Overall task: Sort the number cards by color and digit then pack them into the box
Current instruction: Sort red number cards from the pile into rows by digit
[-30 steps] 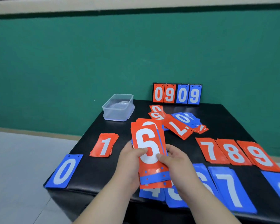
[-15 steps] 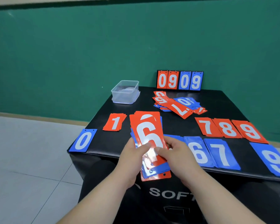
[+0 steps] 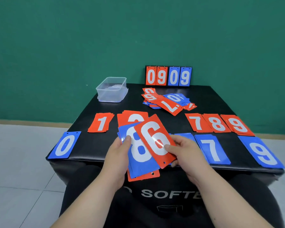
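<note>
As R hand [image 3: 187, 153] pulled red 6 [image 3: 152, 137], blue 8 [image 3: 138, 155] appeared.

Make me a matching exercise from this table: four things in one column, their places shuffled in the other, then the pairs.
Things
1. clear plastic box
2. blue card with a white 0
3. red card with a white 6
4. blue card with a white 8

Places
A. pinched in the right hand
B. atop the stack of cards gripped by the left hand
C. near left corner of the black table
D. far left corner of it

Pairs: 1-D, 2-C, 3-A, 4-B
</note>
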